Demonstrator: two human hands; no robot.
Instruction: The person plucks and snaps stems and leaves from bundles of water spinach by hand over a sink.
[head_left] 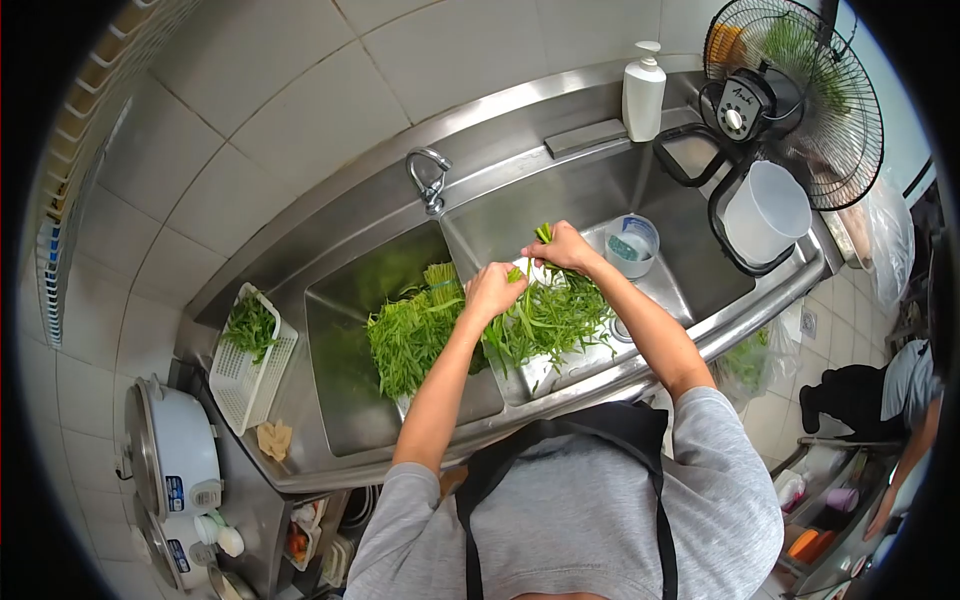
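Observation:
Both my hands are over the double steel sink, closed on long-stemmed leafy greens. The cut stem ends stick up out of my right hand (562, 250), and the leaves trail below it. Green stems also show between the fingers of my left hand (494, 291), close beside it. Loose leafy greens (545, 325) lie beneath my hands in the right basin. A thick pile of greens (410, 345) fills part of the left basin, with a bunch of upright stems (441, 284) at its back.
A round tub (632, 246) stands in the right basin. The faucet (428, 180) rises behind the divider. A white basket (240, 390) with greens sits left. A pump bottle (643, 95), fan (790, 100) and white container (768, 215) are right. Another person's arm (905, 470) shows far right.

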